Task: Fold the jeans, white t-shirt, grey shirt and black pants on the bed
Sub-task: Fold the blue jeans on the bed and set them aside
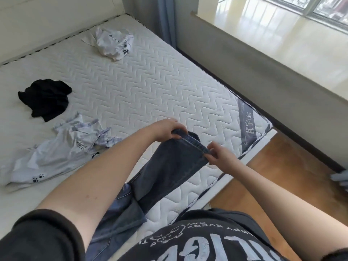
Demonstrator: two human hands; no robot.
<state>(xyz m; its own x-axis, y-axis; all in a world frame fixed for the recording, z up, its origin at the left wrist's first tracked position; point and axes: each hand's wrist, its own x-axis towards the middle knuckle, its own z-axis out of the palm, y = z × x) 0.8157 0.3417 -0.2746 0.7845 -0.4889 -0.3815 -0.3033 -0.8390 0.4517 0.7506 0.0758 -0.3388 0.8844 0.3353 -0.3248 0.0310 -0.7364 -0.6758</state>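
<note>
I am looking into a home bedroom: a white quilted bare mattress (143, 87), a wooden plank floor (278, 166), a glossy window ledge (282, 40).

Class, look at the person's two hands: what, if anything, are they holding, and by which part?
Both hands hold the jeans by one edge: the left hand grips its far end, the right hand pinches its near end.

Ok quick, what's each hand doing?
Left hand: closed, gripping the jeans hem at one end.
Right hand: closed, pinching the same hem at the other end.
</note>
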